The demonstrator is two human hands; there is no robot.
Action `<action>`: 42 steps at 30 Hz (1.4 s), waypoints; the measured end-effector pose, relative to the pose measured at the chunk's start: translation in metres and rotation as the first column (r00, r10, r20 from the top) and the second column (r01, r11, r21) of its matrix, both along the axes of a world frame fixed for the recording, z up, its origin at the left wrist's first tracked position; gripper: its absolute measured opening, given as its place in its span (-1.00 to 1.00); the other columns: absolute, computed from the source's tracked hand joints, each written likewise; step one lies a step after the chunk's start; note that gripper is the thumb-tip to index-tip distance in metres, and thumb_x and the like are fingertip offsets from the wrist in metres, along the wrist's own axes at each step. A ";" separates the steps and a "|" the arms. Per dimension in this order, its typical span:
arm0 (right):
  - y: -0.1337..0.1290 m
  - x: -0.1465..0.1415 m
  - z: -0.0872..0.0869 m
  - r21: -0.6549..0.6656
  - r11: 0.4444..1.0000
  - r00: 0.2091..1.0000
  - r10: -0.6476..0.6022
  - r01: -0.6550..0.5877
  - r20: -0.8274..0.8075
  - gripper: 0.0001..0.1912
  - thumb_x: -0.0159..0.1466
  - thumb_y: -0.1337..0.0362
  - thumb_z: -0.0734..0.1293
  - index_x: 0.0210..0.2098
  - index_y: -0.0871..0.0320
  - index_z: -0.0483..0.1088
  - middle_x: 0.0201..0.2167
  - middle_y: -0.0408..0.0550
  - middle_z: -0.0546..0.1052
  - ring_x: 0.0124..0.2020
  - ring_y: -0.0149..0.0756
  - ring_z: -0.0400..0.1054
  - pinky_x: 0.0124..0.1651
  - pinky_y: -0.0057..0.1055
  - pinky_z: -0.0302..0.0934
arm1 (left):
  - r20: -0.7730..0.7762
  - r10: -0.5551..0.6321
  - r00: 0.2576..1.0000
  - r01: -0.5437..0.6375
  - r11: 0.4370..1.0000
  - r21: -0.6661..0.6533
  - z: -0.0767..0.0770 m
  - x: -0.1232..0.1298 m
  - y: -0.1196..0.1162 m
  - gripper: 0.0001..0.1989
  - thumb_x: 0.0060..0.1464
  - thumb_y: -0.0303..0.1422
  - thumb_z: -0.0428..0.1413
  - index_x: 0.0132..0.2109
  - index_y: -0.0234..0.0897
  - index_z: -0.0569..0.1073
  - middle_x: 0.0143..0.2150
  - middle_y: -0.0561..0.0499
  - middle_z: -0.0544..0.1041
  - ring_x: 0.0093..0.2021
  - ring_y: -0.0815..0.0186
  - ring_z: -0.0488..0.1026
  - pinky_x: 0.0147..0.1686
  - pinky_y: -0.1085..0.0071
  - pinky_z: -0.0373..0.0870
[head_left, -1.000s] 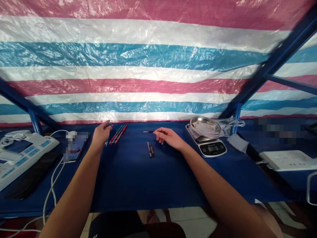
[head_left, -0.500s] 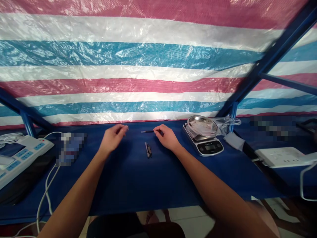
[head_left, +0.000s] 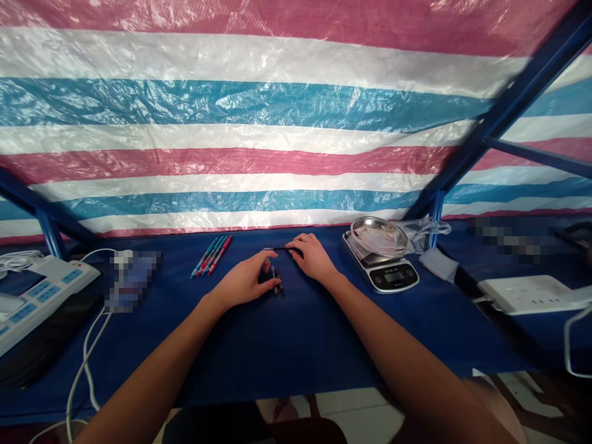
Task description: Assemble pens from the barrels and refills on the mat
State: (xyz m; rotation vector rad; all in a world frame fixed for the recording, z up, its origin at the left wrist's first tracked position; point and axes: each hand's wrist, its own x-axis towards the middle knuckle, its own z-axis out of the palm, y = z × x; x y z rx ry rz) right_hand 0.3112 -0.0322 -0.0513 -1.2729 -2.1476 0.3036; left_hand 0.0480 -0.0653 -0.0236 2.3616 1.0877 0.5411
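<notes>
1. The left hand (head_left: 243, 282) is reaching out, fingers extended and open, just beside the pair of dark pens (head_left: 277, 282) on the blue tabletop (head_left: 277, 351).
2. The right hand (head_left: 314, 258) is touching the thin black rod (head_left: 277, 248); its grip cannot be determined.
3. Lifting the pens calls for closing the left fingers.

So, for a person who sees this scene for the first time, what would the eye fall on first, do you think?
Most likely the large pink, white and blue striped tarpaulin, which fills the upper part of the view. Below it, the left hand and right hand meet mid-table on the blue table, the right at a thin black stick. To their right stands a digital kitchen scale holding a steel dish.
</notes>
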 end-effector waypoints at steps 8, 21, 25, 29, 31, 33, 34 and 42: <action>0.005 0.011 0.004 -0.100 0.994 0.999 0.040 -0.041 -0.010 -0.78 0.46 0.42 0.35 -0.04 0.11 0.64 -0.07 0.07 0.59 0.00 -0.08 0.41 0.15 -0.16 0.31 | 0.091 0.164 0.982 -0.162 0.987 -0.022 -0.005 -0.017 0.017 -0.62 0.26 -0.26 0.22 0.18 -0.15 0.45 -0.01 -0.07 0.59 -0.37 0.25 0.50 -0.30 0.25 0.47; 0.002 0.014 0.008 -0.130 0.988 0.997 0.078 -0.080 -0.018 -0.81 0.45 0.41 0.38 -0.07 0.09 0.65 -0.11 0.06 0.59 -0.03 -0.10 0.45 0.11 -0.18 0.33 | 0.286 0.258 0.923 -0.247 0.966 -0.074 -0.014 -0.027 0.034 -0.52 0.23 -0.13 0.31 0.25 -0.09 0.54 -0.04 -0.09 0.70 -0.10 0.06 0.67 0.07 0.07 0.60; 0.003 0.015 0.007 -0.129 0.987 0.996 0.090 -0.092 -0.024 -0.80 0.45 0.40 0.37 -0.07 0.08 0.65 -0.10 0.05 0.60 -0.03 -0.10 0.45 0.12 -0.18 0.33 | 0.265 0.266 0.927 -0.261 0.964 -0.054 -0.015 -0.025 0.037 -0.54 0.24 -0.09 0.29 0.22 -0.10 0.56 -0.04 -0.09 0.72 -0.09 0.05 0.68 0.04 0.10 0.62; 0.003 0.016 0.008 -0.133 0.984 0.993 0.118 -0.119 -0.020 -0.78 0.45 0.40 0.36 -0.07 0.07 0.65 -0.09 0.05 0.61 -0.04 -0.10 0.46 0.11 -0.17 0.33 | 0.245 0.247 0.937 -0.251 0.968 -0.016 -0.018 -0.025 0.038 -0.59 0.29 -0.11 0.25 0.20 -0.12 0.58 0.00 -0.10 0.72 -0.04 0.05 0.68 0.08 0.10 0.62; 0.003 0.016 0.009 -0.133 0.982 0.991 0.135 -0.136 -0.014 -0.77 0.45 0.41 0.35 -0.06 0.05 0.66 -0.09 0.04 0.62 -0.03 -0.10 0.46 0.11 -0.17 0.32 | 0.238 0.239 0.941 -0.245 0.970 -0.006 -0.019 -0.025 0.038 -0.60 0.30 -0.11 0.23 0.19 -0.12 0.59 0.00 -0.11 0.73 -0.02 0.03 0.69 0.10 0.07 0.61; 0.002 0.016 0.009 -0.136 0.982 0.991 0.133 -0.133 -0.007 -0.76 0.45 0.40 0.36 -0.06 0.04 0.66 -0.08 0.04 0.62 -0.02 -0.10 0.46 0.12 -0.16 0.32 | 0.236 0.226 0.945 -0.231 0.973 -0.005 -0.019 -0.025 0.038 -0.61 0.31 -0.10 0.23 0.18 -0.12 0.60 0.00 -0.11 0.73 -0.02 0.02 0.69 0.11 0.06 0.61; 0.002 0.016 0.009 -0.138 0.982 0.992 0.127 -0.127 -0.005 -0.76 0.45 0.40 0.36 -0.06 0.03 0.66 -0.08 0.03 0.62 -0.01 -0.10 0.46 0.13 -0.16 0.32 | 0.236 0.218 0.947 -0.223 0.975 -0.005 -0.019 -0.025 0.038 -0.61 0.31 -0.09 0.22 0.18 -0.12 0.61 0.00 -0.11 0.73 -0.02 0.02 0.69 0.10 0.06 0.61; 0.004 0.019 0.006 -0.135 0.986 0.995 0.093 -0.096 -0.024 -0.77 0.45 0.41 0.34 -0.06 0.09 0.65 -0.07 0.07 0.60 0.00 -0.08 0.46 0.14 -0.15 0.34 | 0.217 0.223 0.950 -0.227 0.974 -0.008 -0.017 -0.029 0.038 -0.64 0.29 -0.14 0.23 0.17 -0.11 0.62 0.02 -0.10 0.73 0.00 0.01 0.69 0.10 0.07 0.61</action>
